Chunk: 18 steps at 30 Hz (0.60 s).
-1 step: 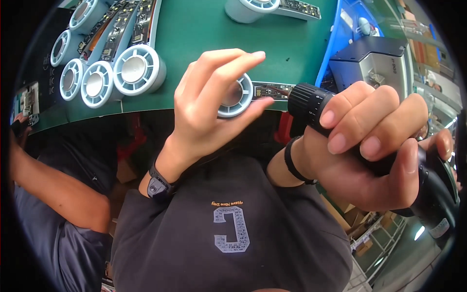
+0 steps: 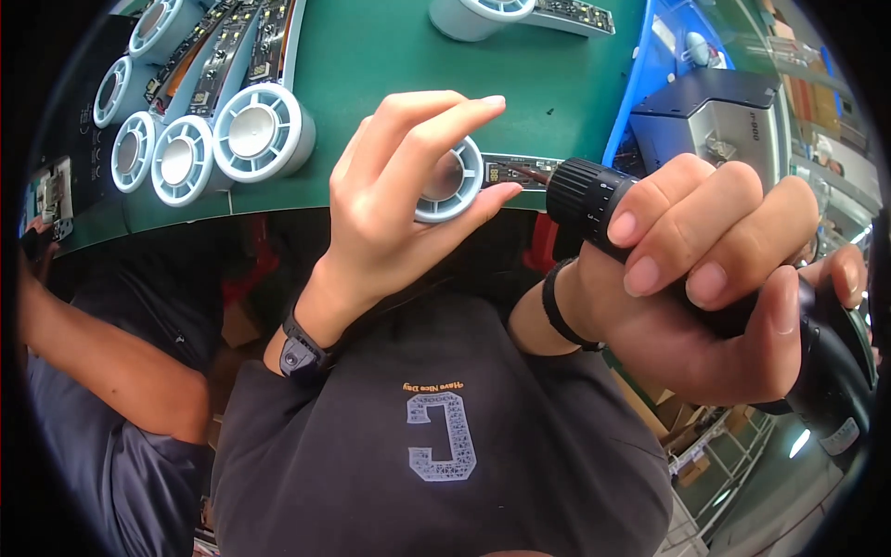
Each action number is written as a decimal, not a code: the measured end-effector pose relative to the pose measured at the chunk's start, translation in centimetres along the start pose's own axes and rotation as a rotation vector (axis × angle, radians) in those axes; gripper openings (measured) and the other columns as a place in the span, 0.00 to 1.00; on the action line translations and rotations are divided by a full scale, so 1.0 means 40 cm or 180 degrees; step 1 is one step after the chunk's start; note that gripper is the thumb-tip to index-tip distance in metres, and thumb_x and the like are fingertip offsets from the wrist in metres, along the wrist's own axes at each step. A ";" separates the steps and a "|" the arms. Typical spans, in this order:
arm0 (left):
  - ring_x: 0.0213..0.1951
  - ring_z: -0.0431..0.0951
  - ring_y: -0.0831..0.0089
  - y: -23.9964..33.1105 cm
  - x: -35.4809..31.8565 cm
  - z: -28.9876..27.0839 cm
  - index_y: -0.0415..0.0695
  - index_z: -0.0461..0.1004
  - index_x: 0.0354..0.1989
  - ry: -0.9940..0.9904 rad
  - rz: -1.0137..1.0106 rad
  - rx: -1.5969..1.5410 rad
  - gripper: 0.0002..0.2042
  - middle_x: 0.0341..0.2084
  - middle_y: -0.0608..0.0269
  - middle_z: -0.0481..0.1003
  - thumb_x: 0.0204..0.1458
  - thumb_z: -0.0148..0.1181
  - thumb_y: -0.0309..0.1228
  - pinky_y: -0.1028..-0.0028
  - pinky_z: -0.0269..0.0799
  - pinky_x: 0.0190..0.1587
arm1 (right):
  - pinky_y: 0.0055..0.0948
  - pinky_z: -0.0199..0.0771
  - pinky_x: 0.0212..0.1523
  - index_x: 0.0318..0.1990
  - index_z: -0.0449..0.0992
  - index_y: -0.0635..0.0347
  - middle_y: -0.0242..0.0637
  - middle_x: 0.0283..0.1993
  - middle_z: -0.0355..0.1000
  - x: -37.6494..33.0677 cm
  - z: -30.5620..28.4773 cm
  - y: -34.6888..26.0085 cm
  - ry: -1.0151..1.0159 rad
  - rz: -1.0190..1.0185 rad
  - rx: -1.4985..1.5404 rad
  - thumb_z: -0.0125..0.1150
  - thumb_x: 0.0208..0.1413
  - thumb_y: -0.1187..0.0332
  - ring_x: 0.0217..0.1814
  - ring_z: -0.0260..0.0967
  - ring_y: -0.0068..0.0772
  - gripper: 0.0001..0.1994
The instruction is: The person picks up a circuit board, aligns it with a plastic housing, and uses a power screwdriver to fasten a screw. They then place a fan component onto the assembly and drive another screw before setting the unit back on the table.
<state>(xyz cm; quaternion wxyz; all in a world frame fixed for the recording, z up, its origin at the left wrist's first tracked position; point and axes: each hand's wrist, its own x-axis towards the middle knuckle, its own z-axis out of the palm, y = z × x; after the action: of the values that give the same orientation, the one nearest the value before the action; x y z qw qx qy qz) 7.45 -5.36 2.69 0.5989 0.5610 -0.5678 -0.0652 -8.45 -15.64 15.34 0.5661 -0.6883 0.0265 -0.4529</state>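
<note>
Toward the table's near edge, my left hand (image 2: 385, 200) is curled around the light-blue round head of a handheld fan (image 2: 470, 181), thumb below and fingers above. The fan's handle lies to the right, its circuit board (image 2: 502, 174) facing up. My right hand (image 2: 710, 269) grips a black electric screwdriver (image 2: 583, 200) with a ribbed, numbered collar. Its bit (image 2: 529, 173) points left at the board; whether the tip touches a screw is too small to tell.
Several similar fans (image 2: 264, 135) lie at the far left. Another fan (image 2: 475, 23) lies at the back of the green table (image 2: 371, 56). A blue bin (image 2: 640, 70) and a grey-black machine (image 2: 710, 116) stand at the right. A co-worker's arm (image 2: 121, 357) is at the left.
</note>
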 end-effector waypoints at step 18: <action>0.36 0.80 0.63 0.006 -0.002 0.009 0.45 0.83 0.54 0.0015 -0.0144 -0.0133 0.27 0.40 0.60 0.79 0.41 0.82 0.26 0.67 0.77 0.37 | 0.42 0.73 0.27 0.63 0.65 0.46 0.40 0.31 0.64 -0.025 0.087 0.026 0.0646 0.0322 0.0223 0.43 0.65 0.73 0.22 0.63 0.35 0.20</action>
<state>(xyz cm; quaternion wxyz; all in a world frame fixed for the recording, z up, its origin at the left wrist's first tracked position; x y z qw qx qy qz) 7.03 -5.44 2.72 0.6102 0.5611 -0.5521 -0.0893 -6.29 -12.83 14.09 0.6063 -0.6165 0.1025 -0.4918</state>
